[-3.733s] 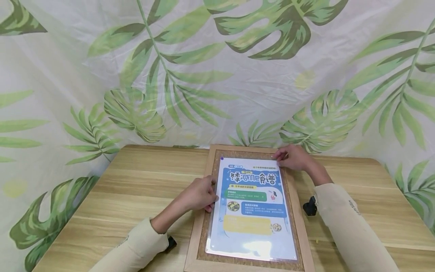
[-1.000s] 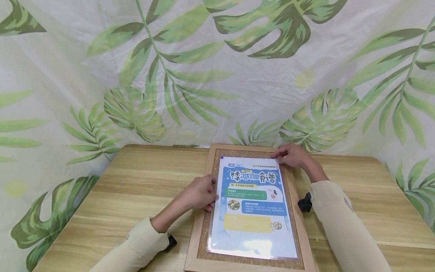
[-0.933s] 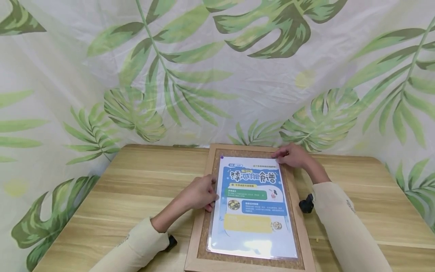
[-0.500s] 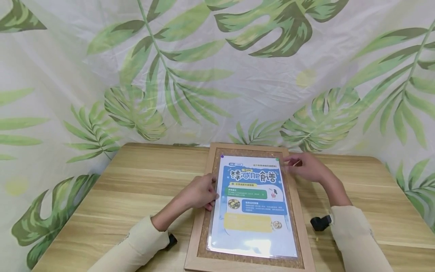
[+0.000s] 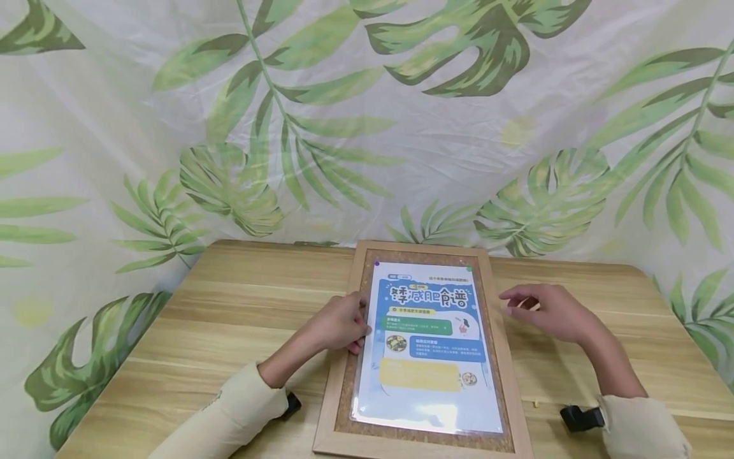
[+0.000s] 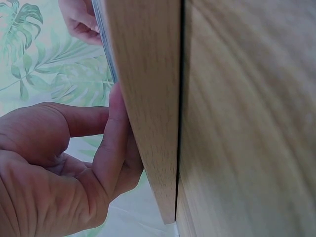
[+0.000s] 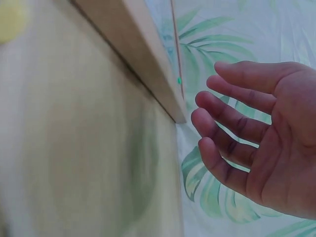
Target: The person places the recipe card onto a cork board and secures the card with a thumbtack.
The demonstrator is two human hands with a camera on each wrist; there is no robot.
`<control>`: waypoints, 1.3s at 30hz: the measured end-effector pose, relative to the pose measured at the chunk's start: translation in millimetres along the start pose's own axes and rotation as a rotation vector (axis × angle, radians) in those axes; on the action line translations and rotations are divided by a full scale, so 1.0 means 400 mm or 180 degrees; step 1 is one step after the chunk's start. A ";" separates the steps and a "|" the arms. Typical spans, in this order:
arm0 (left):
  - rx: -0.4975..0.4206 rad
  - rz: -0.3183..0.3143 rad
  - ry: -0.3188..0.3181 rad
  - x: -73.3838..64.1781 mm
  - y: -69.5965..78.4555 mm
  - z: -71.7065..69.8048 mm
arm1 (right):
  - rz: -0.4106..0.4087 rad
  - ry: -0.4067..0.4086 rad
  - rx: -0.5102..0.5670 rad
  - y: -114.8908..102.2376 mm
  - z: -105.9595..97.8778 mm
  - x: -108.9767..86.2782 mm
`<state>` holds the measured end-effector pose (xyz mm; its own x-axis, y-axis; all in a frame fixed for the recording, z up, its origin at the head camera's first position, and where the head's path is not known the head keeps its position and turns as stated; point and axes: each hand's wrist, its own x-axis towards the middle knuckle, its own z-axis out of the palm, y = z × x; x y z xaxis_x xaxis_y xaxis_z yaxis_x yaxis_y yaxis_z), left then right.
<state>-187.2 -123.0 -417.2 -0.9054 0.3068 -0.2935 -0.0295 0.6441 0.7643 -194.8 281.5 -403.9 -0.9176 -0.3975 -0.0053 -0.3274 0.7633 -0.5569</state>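
Observation:
A laminated poster [image 5: 430, 357] with blue, green and yellow panels lies on a wood-framed cork board [image 5: 516, 389]. A purple pushpin [image 5: 376, 263] sits at its top left corner and a green pushpin [image 5: 469, 269] at its top right. My left hand [image 5: 342, 323] rests bent fingertips on the board's left side, by the poster's edge; in the left wrist view the fingers [image 6: 116, 143] touch the frame. My right hand [image 5: 553, 312] hovers right of the board, apart from it. Its loosely bent fingers [image 7: 217, 126] hold nothing in the right wrist view.
The board lies on a wood-grain table [image 5: 229, 306], its far edge near a leaf-print curtain [image 5: 344, 127]. A tiny yellow piece [image 5: 536, 403] lies on the table right of the board. Black wrist devices [image 5: 582, 418] stick out by both sleeves.
My right hand has left the poster's top right corner and moved right and towards me. The green pushpin there is now uncovered. My left hand has stayed in place.

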 end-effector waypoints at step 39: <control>0.0025 0.0022 -0.0006 0.000 -0.006 0.002 | -0.0422 -0.0291 0.0400 0.040 0.100 -0.229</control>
<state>-186.6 -124.1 -419.4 -0.9048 0.3126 -0.2892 -0.0198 0.6475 0.7618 -107.0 309.6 -445.6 -0.8422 -0.5392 0.0026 -0.4080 0.6340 -0.6570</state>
